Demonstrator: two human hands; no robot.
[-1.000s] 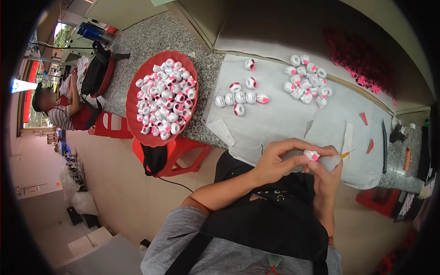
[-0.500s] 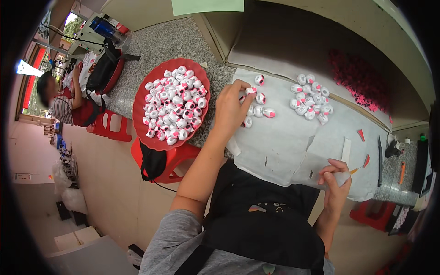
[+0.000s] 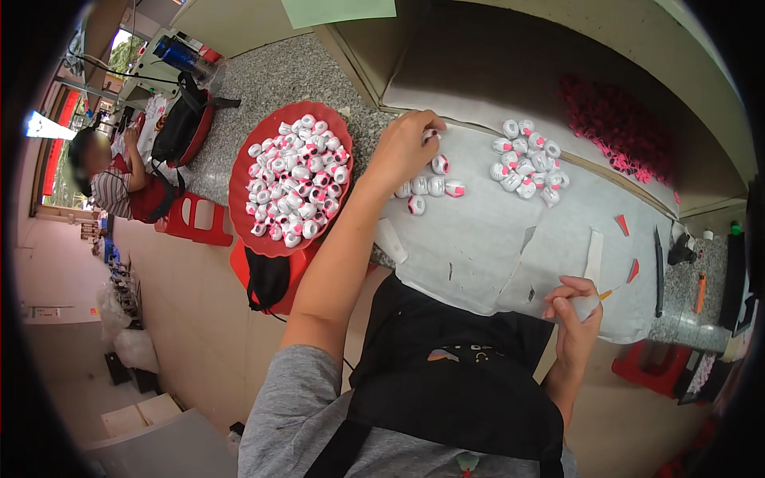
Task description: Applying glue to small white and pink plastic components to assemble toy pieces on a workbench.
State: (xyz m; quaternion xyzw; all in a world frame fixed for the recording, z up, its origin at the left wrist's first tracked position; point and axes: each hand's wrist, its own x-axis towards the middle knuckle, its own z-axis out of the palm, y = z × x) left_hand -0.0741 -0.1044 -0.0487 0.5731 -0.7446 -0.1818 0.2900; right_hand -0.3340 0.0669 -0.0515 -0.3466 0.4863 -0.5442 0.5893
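My left hand (image 3: 402,151) is at the far left corner of the white paper sheet (image 3: 446,247), fingers pinched on a small white-and-pink hollow piece (image 3: 430,135) that they partly cover. Just below it sit several similar pieces (image 3: 435,186), white and rounded with pink patches and dark openings. Farther right lies a larger cluster of them (image 3: 526,162). Over the sheet's near right part, my right hand (image 3: 575,315) is curled round a thin tool (image 3: 607,294) with a yellowish tip; a whitish part shows in the palm, and its kind is unclear.
A red scalloped bowl (image 3: 343,171) heaped with these pieces stands at left by a red stool (image 3: 279,279). Pink bits (image 3: 617,127) lie on a shelf at far right. Red scraps (image 3: 621,225) and a black stick (image 3: 659,271) are near the right edge. Another person (image 3: 111,179) sits far left.
My left hand has moved a little away from me, toward the sheet's far edge, still pinching a piece. My right hand keeps its curled grip. The whole view has shifted slightly.
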